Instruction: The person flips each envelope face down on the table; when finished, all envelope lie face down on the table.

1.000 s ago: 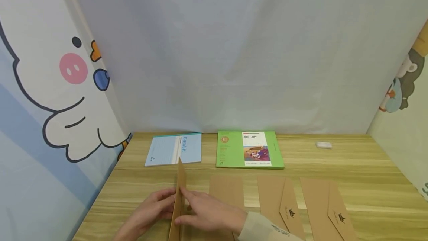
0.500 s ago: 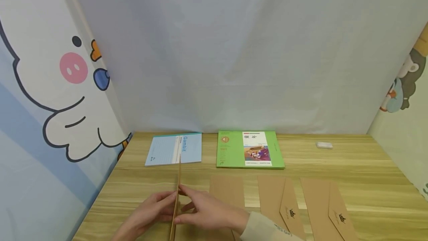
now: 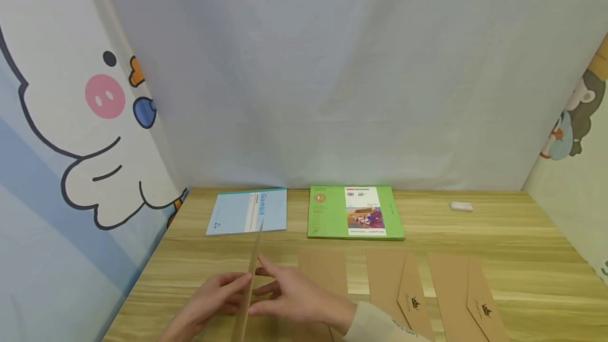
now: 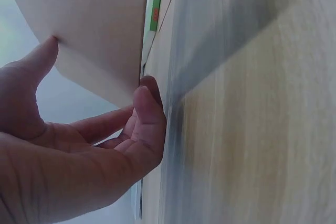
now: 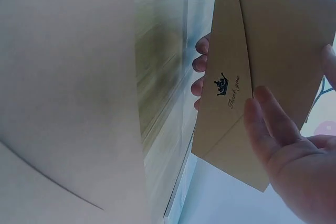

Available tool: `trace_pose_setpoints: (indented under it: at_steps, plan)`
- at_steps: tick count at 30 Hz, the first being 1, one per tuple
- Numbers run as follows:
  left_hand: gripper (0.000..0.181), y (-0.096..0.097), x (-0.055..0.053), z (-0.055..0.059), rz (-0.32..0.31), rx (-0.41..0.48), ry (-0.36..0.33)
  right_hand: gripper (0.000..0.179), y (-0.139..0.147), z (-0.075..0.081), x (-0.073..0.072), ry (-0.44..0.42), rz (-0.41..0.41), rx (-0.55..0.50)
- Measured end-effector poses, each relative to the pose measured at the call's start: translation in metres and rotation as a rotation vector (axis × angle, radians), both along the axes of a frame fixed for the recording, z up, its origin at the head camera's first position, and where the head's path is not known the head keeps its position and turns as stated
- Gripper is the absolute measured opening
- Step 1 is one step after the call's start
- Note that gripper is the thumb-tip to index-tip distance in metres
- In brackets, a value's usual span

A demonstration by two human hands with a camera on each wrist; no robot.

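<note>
A brown paper envelope [image 3: 248,292] stands on edge between my hands, seen nearly edge-on in the head view. Its flap, printed with a crown and "Thank you", faces my right hand in the right wrist view, where the envelope [image 5: 294,30] shows closed. My left hand [image 3: 211,300] holds it from the left. In the left wrist view, the left hand's [image 4: 84,150] thumb presses the plain face while its fingers curl at the lower edge. My right hand [image 3: 301,297] touches the flap side with its fingertips. The right hand [image 5: 302,171] has fingers at the flap's edge.
Three more brown envelopes lie flat to the right: one [image 3: 323,273] partly under my right forearm, a middle envelope [image 3: 387,278] and a right envelope [image 3: 448,289]. Behind lie a blue notebook [image 3: 233,215], a green book [image 3: 328,215] and a white eraser [image 3: 461,206].
The envelope has turned from showing its right face, through edge-on, to a slight tilt with its far end rightward. My right hand's fingers have shifted slightly along it. My left hand has barely moved.
</note>
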State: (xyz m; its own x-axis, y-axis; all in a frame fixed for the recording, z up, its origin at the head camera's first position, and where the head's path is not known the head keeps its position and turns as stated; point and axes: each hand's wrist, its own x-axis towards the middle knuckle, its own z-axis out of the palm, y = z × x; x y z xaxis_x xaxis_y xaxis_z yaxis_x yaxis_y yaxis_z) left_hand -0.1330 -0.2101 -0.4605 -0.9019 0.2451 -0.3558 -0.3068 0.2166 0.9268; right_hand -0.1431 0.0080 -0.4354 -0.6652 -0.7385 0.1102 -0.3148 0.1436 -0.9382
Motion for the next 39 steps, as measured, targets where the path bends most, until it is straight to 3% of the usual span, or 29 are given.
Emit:
trace_pose_setpoints:
  at_steps: [8,20,27,33,39]
  plan:
    - [0.064,0.001,0.000,-0.001,0.074,-0.125,0.037,0.093,0.002,0.001,0.000,0.019,-0.022,0.006]
    - [0.061,-0.006,0.000,-0.007,0.194,-0.306,0.145,0.098,0.004,-0.003,0.000,0.072,-0.119,0.156]
    - [0.062,-0.007,0.001,-0.009,0.215,-0.362,0.202,0.099,0.003,-0.007,-0.001,0.057,-0.154,0.180]
    - [0.066,-0.010,0.001,-0.010,0.209,-0.428,0.197,0.097,0.004,-0.012,-0.002,0.038,-0.164,0.224]
    - [0.061,-0.012,0.001,-0.013,0.202,-0.398,0.199,0.085,0.003,-0.020,-0.002,0.063,-0.156,0.258]
